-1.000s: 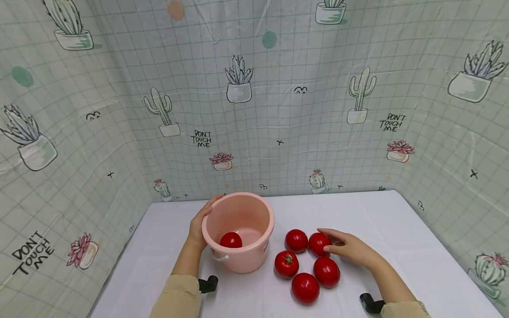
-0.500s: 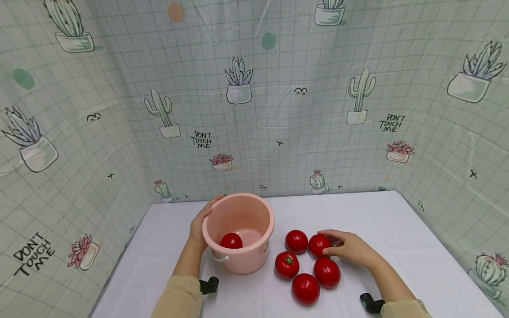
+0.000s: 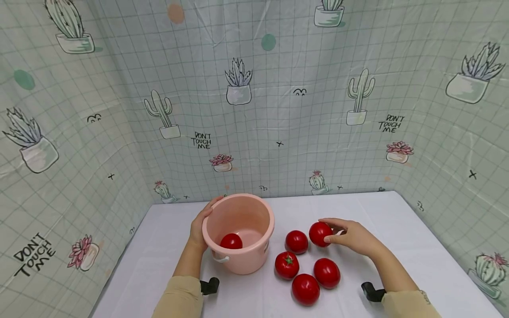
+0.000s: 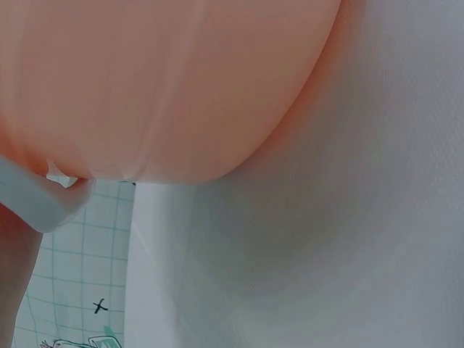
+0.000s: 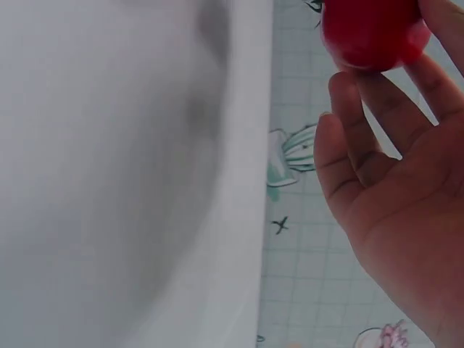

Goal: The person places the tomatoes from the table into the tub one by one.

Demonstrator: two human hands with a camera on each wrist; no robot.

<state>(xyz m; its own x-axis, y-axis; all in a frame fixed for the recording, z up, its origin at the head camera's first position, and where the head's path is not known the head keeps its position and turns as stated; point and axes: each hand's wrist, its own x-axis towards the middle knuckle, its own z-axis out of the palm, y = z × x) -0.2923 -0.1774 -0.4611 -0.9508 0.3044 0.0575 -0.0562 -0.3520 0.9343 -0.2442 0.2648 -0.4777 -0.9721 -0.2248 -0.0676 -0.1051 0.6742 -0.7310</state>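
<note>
A pink plastic bucket (image 3: 240,258) stands on the white table (image 3: 381,212) with one red tomato (image 3: 231,241) inside. My left hand (image 3: 197,225) grips the bucket's left rim; the left wrist view is filled by the bucket's wall (image 4: 167,80). My right hand (image 3: 350,236) holds a red tomato (image 3: 319,233) lifted just above the table, seen also in the right wrist view as a tomato (image 5: 371,32) pinched in the fingers (image 5: 377,123). Several more tomatoes lie beside the bucket, among them one with a green stem (image 3: 286,264).
Tomatoes (image 3: 296,241) (image 3: 327,272) (image 3: 305,288) cluster right of the bucket. A cactus-print curtain (image 3: 254,97) walls the table at the back and both sides. The table's edge (image 5: 246,217) runs near my right hand.
My right hand closed on the far right tomato and raised it off the table. The left hand and the bucket stayed put.
</note>
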